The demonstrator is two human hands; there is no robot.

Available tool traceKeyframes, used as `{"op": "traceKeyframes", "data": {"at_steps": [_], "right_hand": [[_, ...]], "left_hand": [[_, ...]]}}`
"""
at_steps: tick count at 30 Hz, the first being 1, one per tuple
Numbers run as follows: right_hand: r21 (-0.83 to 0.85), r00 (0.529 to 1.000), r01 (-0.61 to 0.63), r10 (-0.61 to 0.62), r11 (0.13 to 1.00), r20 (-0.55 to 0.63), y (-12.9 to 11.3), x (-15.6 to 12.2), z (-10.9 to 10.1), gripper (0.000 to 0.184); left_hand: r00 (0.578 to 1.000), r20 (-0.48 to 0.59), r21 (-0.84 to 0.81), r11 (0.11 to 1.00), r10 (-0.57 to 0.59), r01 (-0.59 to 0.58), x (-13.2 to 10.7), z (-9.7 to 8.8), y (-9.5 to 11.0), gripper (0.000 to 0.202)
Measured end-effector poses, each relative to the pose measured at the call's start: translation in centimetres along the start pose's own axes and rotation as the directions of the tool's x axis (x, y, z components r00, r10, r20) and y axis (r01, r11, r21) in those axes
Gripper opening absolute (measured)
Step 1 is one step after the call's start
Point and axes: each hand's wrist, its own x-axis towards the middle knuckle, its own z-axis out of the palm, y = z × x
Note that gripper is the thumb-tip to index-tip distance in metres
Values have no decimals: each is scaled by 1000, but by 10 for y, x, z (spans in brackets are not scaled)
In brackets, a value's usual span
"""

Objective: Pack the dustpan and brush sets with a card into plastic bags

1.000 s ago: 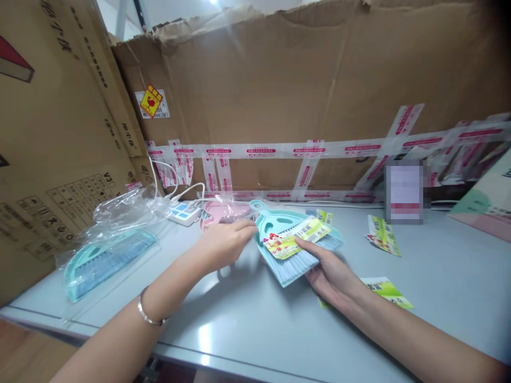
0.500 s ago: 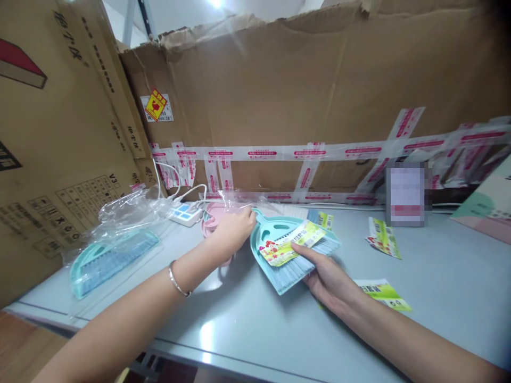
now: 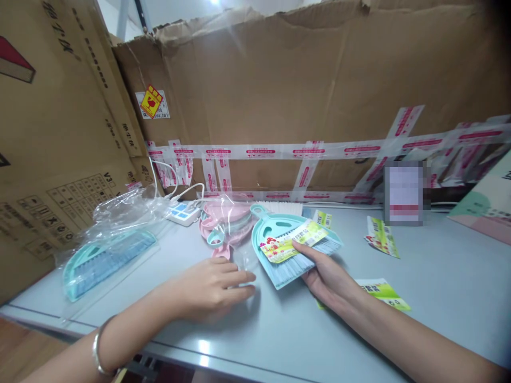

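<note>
Head view: grey table point(image 3: 279, 330), taped carton point(image 3: 255, 96) behind, power strip point(image 3: 183, 213) back left.
Teal dustpan point(image 3: 273, 223): mid-table, right hand point(image 3: 331, 276) gripping, thumb over card point(image 3: 279, 250).
Left hand point(image 3: 213, 290): fingers loosely open above table.

dustpan point(image 3: 275, 218): smooth plastic | label point(image 3: 292, 243): smooth paper | bracelet point(image 3: 96, 348): shiny metal | carton point(image 3: 259, 85): matt cardboard | tabletop point(image 3: 287, 335): glossy

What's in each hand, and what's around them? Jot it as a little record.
Right hand: holds teal dustpan, blue brush, card
Left hand: over the desk, nothing visible in its grip
Beyond left hand: pink-and-teal pile
Far left: another dustpan-and-brush set in clear plastic
Desk's right side: loose cards
Back: cardboard box
</note>
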Motion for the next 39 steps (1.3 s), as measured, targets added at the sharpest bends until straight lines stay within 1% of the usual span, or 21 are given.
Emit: {"op": "traceKeyframes", "data": {"at_steps": [1,2,3,4,5,6,7,8,9,11,13,15,18,20,25,29,32,33,34,37,39], "right_hand": [[8,1000,-4,4,1000,5,-1,-1,1,38],[16,1000,-8,7,1000,11,-1,-2,2,38],[24,1000,-9,8,1000,20,-2,-4,2,39],[31,999,-7,6,999,32,-3,-6,3,39],[37,999,-6,4,999,49,-4,-8,4,40],[42,998,-5,2,999,69,-4,-11,5,42],[46,996,-4,-1,999,88,-5,-13,5,43],[49,995,-3,-2,999,102,-5,-15,6,45],[53,993,-3,-3,999,114,-5,-17,6,46],[56,991,-6,-1,998,131,-4,-19,6,49],[55,989,-5,-4,998,146,-4,-21,6,51],[43,987,5,-12,999,160,-3,-21,6,54],[2,983,26,-26,1000,184,-3,-22,5,57],[-34,980,43,-36,999,198,-3,-24,3,60],[-99,977,76,-55,992,205,0,-28,2,68],[-92,985,78,-63,993,159,2,-30,3,69],[-54,990,80,-72,995,125,2,-29,5,64],[-42,990,80,-75,996,117,2,-29,6,63],[-31,991,82,-78,996,109,1,-28,7,61],[-12,991,106,-104,994,87,1,-27,8,62],[-17,988,138,-137,990,70,3,-27,9,65]], "left_hand": [[990,-115,-61,995,-83,76,-1,-2,2,30],[943,-264,-123,977,-203,175,-2,-3,2,36],[833,-413,-223,928,-367,298,-3,-4,1,39],[636,-512,-386,816,-578,431,-2,-4,-1,40],[405,-508,-580,650,-760,491,-1,-4,-3,39],[208,-402,-761,452,-892,466,1,-4,-5,39],[84,-231,-892,245,-969,380,5,-3,-7,37],[37,-50,-962,58,-998,268,9,-4,-8,33],[36,95,-982,-88,-995,165,14,-5,-9,27],[56,267,-964,-265,-962,32,25,-7,-8,15],[59,358,-934,-358,-932,-2,34,-9,-6,11],[72,400,-916,-400,-914,13,41,-10,-6,13],[93,387,-922,-383,-917,58,47,-7,-10,16],[132,362,-932,-352,-923,92,47,-6,-14,20],[272,242,-970,-225,-931,94,42,-19,-28,26],[384,282,-959,-267,-879,93,42,-26,-30,35],[500,323,-944,-311,-804,111,48,-15,-21,48],[527,329,-941,-316,-784,117,50,-9,-17,49],[541,329,-941,-317,-774,119,52,-2,-13,50],[536,349,-933,-339,-769,121,54,17,-3,51],[552,376,-920,-372,-744,124,52,25,1,54]]}}
